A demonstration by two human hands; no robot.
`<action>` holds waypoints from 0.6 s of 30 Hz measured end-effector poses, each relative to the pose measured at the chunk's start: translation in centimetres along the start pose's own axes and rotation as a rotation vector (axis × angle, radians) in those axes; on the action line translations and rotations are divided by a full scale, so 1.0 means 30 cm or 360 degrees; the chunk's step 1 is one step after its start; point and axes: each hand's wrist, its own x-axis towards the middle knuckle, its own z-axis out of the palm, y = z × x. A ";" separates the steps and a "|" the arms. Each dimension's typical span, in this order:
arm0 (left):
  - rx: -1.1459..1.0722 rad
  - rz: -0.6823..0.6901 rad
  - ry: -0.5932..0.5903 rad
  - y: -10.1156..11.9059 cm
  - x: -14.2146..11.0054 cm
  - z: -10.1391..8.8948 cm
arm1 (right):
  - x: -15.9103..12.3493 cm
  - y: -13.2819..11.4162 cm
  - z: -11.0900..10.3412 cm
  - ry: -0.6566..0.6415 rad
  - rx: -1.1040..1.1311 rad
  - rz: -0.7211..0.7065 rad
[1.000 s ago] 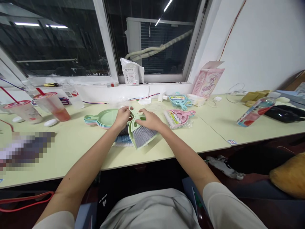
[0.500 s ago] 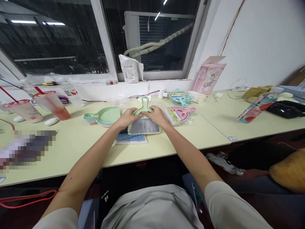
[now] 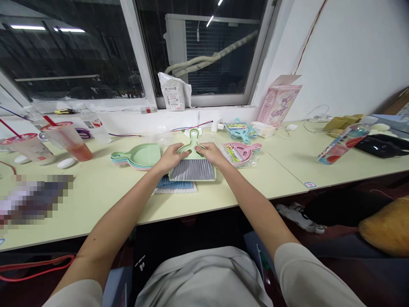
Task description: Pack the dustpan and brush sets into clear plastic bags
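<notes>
A light green hand brush (image 3: 192, 169) with grey bristles lies face-up in a light green dustpan (image 3: 175, 180), their handles lined up and pointing to the window. My left hand (image 3: 173, 157) grips the pair at its left side, the thumb on the brush. On the right side, my right hand (image 3: 212, 153) grips it too, thumb pressed on the brush head. The fingers beneath are hidden. Behind and under this set lie brushes with blue and white bristles (image 3: 179, 186). Left of my left hand is a stack of dustpans (image 3: 145, 154), the green one on top.
Right of my hands lie a pink packaged set (image 3: 243, 152) and a blue packaged set (image 3: 241, 130). Drink cups (image 3: 72, 143) stand at the left. A bottle (image 3: 343, 144) and a pink box (image 3: 279, 102) are at the right. The table's front edge (image 3: 223, 209) runs below my forearms.
The brush and dustpan have tilted a little toward me, and more of the brush head shows. My right thumb has shifted slightly right. Both hands keep hold.
</notes>
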 end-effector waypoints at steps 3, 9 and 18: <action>0.0022 -0.0006 0.0023 -0.007 0.002 0.006 | 0.001 0.001 0.003 -0.0003 0.0056 0.0015; 0.0088 0.0027 -0.0054 -0.031 0.015 0.017 | 0.013 0.005 -0.073 -0.0053 0.0202 0.0225; 0.1414 0.0306 0.0419 -0.162 0.081 -0.116 | 0.014 0.045 -0.296 -0.0138 -0.0124 0.0514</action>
